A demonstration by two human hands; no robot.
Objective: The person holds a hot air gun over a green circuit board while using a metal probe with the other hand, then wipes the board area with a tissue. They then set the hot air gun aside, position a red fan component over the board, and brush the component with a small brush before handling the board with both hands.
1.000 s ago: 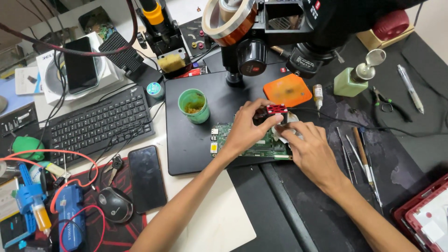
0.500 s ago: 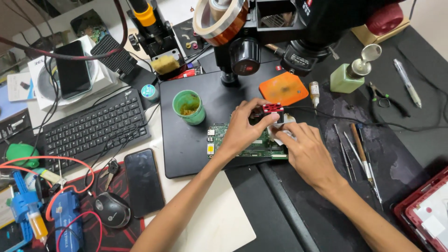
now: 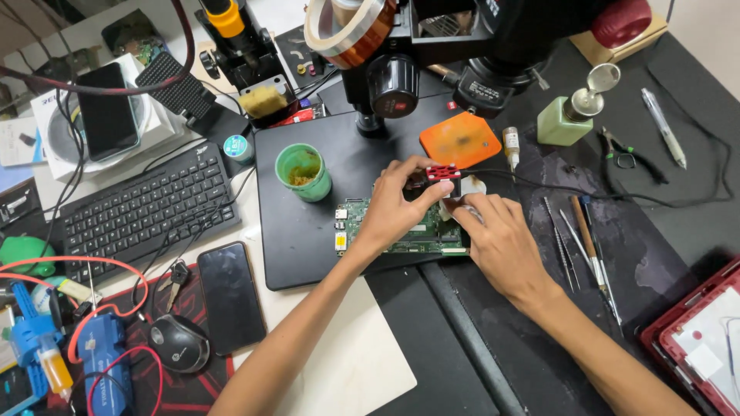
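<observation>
1. The green circuit board (image 3: 401, 231) lies flat on the black mat (image 3: 308, 239) of the surface, under the microscope (image 3: 432, 46).
2. The left hand (image 3: 397, 212) pinches a small red clamp (image 3: 443, 172) at the board's far edge (fingers closed on it).
3. The right hand (image 3: 501, 243) rests on the board's right end; whether its grip holds something cannot be told.
4. The board looks light, stiff and fragile, so its bare edges seem the best place to hold.

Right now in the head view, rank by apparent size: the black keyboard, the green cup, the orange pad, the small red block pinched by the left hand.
1. Black keyboard
2. Orange pad
3. Green cup, close to the pad, so unsure
4. Small red block
</observation>
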